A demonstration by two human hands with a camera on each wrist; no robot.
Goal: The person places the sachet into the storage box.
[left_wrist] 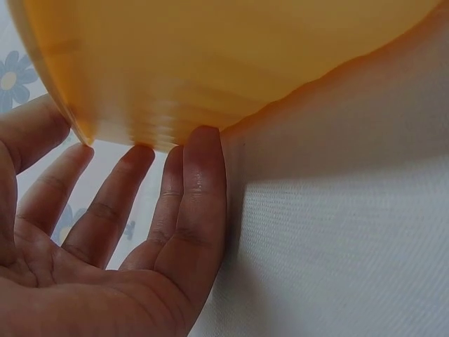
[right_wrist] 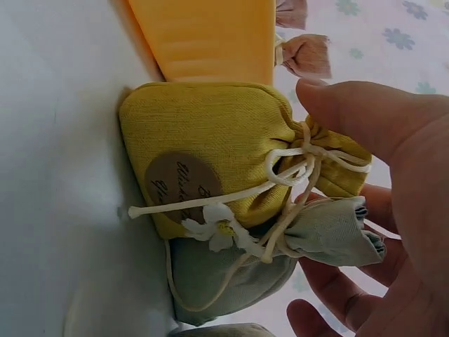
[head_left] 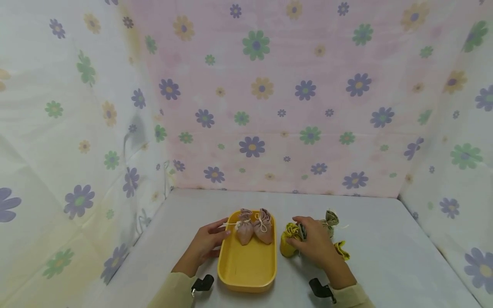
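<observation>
Beside the left wall of a yellow tray (head_left: pixel 246 270), my left hand (head_left: pixel 204 244) touches it with the fingertips, the thumb at its rim. In the left wrist view the fingers (left_wrist: pixel 112 203) are nearly straight against the tray's side. Two pinkish tied pouches (head_left: pixel 245 233) lie at the tray's far end. Right of the tray, my right hand (head_left: pixel 317 241) has its thumb and fingers curled about the neck of a yellow pouch (right_wrist: pixel 203 126) with a white drawstring, a round label and a white flower. A grey-green pouch (right_wrist: pixel 231 274) stands against it, its neck near my other fingers.
Behind my right hand stands another green tied pouch (head_left: pixel 330 220), and a second yellow pouch (head_left: pixel 342 250) shows partly past the wrist. A white-covered table (head_left: pixel 400 252) lies under everything. Flower-patterned cloth (head_left: pixel 285 128) closes off the back and both sides.
</observation>
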